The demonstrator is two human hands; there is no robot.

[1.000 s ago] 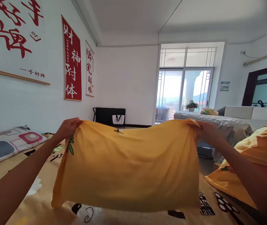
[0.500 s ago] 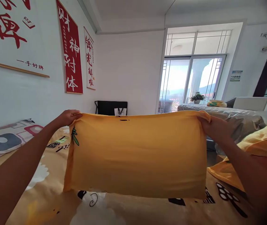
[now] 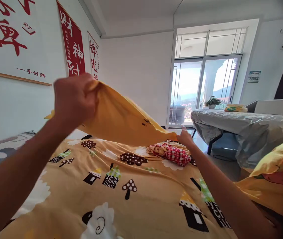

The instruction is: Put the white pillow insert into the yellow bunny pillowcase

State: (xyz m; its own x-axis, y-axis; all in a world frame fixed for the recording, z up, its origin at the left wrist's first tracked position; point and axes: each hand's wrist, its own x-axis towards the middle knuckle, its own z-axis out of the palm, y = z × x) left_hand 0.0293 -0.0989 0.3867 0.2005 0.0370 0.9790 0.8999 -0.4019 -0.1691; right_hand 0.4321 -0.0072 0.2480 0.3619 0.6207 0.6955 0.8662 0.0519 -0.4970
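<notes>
Both hands, the left hand (image 3: 73, 99) raised and the right hand (image 3: 184, 136) low, each keep a closed grip on one yellow pillowcase (image 3: 121, 118), one red checked bundle (image 3: 173, 153) lying just below the right grip on the bed (image 3: 136, 196).

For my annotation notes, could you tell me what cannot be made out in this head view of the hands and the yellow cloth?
- Left hand: motion-blurred; its grip on the yellow cloth is indistinct.
- Right hand: fingers hidden behind the cloth's far corner.
- Red checked bundle: partly covered by the cloth; what it is stays unclear.
- Wall scrolls: cut off by the top edge and the left hand.
</notes>
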